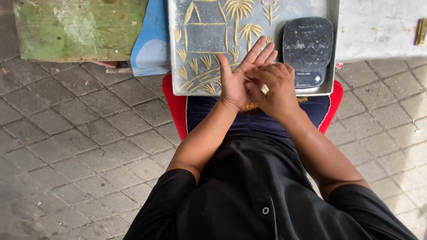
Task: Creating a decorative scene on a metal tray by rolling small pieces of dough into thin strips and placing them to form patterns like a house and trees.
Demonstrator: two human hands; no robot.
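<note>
Pale dough, a small piece (264, 89), sits between the two hands at the near edge of the metal tray (178, 66). The left hand (238, 75) lies flat and open, fingers together and extended, palm turned toward the other hand. The right hand (273, 86) presses against that palm with fingers curled; its grip is closed on the dough piece, of which only a light tip shows.

To roll such a piece well, judging from the posture, pressure should stay light and even, and the open palm should remain flat, so that the strand keeps a uniform thickness and does not break.

The tray rests across the person's lap above a red seat (175, 109). Its surface carries thin dough strands laid as a picture: a house outline (205, 31), palm-like trees (240, 13) and leaf sprigs (193, 64). These lie just beside and partly under the left hand, so a careless sweep of that hand could disturb them. A dark kitchen scale (307, 49) stands on the right part of the tray, touching distance from the right hand, and limits free room there.

Beyond the tray are a weathered green wooden block (75, 29), a blue and white sheet (151, 44) and a pale desk (382, 26). Grey paving (66, 133) covers the floor.
</note>
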